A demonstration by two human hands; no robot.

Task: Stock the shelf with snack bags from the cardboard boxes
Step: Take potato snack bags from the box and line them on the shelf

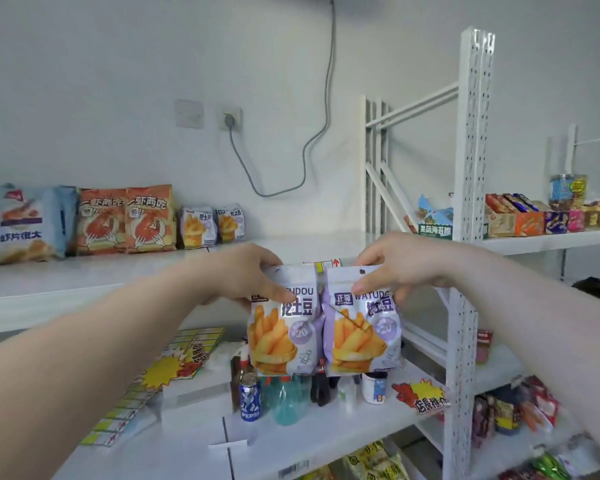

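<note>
Head view: the left hand (246, 275) is pinching the top seal of one purple fries bag (284, 337) and the right hand (399, 268) is pinching a second fries bag (361, 337). Both bags are hanging upright, side by side and touching, just in front of the top shelf (84, 275). The placing step is probably best done by lifting both over the shelf's front lip and standing them label-forward just beside the matching bags (198, 226) already there, gripping only the seals so the contents are not being crushed. Both forearms are reaching forward and converging, with the thumbs lying across the bag fronts and the remaining fingers (368, 252) curling over the seals. No cardboard box is showing.
</note>
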